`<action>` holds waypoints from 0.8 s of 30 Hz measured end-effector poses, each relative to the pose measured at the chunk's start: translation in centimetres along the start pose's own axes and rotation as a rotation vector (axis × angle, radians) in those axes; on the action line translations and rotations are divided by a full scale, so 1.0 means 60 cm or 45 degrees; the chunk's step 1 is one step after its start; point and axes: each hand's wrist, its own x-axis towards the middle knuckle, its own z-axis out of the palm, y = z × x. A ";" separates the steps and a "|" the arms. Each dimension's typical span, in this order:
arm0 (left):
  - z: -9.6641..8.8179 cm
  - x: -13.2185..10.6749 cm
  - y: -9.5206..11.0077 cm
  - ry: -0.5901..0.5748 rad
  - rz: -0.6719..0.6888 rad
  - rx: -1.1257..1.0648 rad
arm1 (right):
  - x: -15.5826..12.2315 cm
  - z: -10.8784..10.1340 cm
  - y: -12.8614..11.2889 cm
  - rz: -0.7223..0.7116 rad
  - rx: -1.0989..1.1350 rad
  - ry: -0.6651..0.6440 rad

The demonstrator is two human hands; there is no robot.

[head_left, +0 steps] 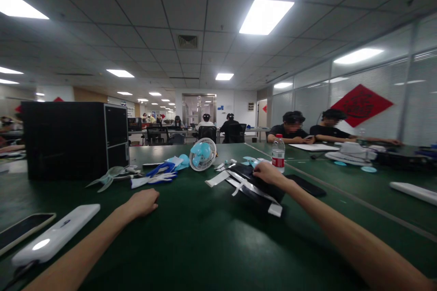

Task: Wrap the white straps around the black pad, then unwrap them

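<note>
Over my feed, my right hand [268, 173] has its grip closed on a black sheet [261, 185] with white strips [218, 178], short of the tabletop's [191, 236] far edge. My left hand [145, 202] is curled shut, nearer me.

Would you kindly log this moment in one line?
left hand: curled, over green tabletop | right hand: holding flat black object with white strips | nearby: blue-bladed white fan

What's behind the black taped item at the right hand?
Past the black taped item, a red-capped bottle and light-blue pieces show. The item and right hand hide whatever lies directly behind.
</note>
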 end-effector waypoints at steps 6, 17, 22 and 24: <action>0.015 0.014 -0.007 0.006 0.018 0.054 | -0.006 0.035 0.120 0.302 -0.051 -0.058; 0.024 0.018 -0.018 0.019 0.044 0.077 | -0.008 0.063 0.158 0.436 -0.074 -0.197; 0.023 0.018 -0.018 0.017 0.038 0.064 | -0.006 0.039 0.157 0.467 -0.090 -0.212; 0.023 0.018 -0.017 0.014 0.029 0.062 | -0.011 0.020 0.151 0.475 -0.108 -0.231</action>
